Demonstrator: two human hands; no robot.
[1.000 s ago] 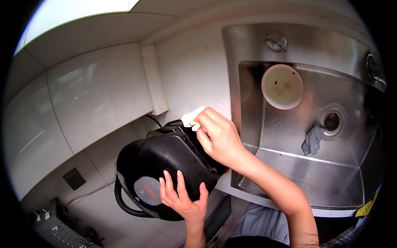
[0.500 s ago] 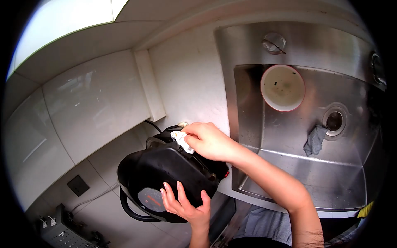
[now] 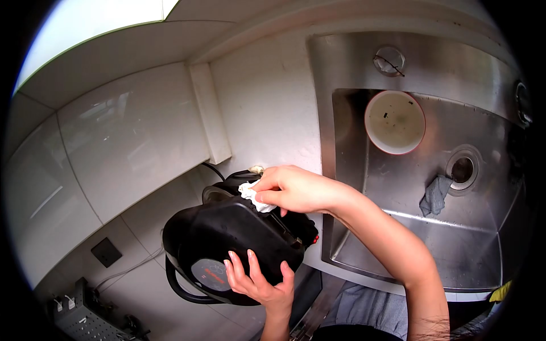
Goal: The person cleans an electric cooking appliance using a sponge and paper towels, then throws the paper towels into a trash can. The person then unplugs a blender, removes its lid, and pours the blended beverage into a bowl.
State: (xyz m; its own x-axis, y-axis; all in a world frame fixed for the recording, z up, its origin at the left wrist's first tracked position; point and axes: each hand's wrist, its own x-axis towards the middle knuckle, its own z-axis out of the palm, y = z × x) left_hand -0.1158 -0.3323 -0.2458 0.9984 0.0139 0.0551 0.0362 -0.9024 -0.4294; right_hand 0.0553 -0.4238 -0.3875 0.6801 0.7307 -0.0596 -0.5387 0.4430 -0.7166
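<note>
A black electric kitchen appliance (image 3: 227, 230) with a rounded shell, a loop handle and a grey label with orange lettering is tilted beside the sink. My left hand (image 3: 259, 282) rests on its near side, fingers spread and thumb apart. A crumpled white tissue (image 3: 257, 195) is pinched in my right hand (image 3: 293, 187), which presses it against the appliance's upper edge, near a hinge-like gap. My fingers cover part of the tissue and of that edge. Another small pale scrap (image 3: 256, 170) lies just behind the appliance.
The steel sink (image 3: 424, 224) on the right contains a red-rimmed white bowl (image 3: 394, 123) with cloudy liquid and dark bits. A grey cloth (image 3: 436, 196) lies by the drain (image 3: 463, 170). At left are a wall socket (image 3: 106, 252), a cord and a perforated dark rack (image 3: 91, 318).
My right hand has shifted slightly down and to the right along the appliance's edge with the tissue. My left hand stays on the shell. The whole view has shifted a little.
</note>
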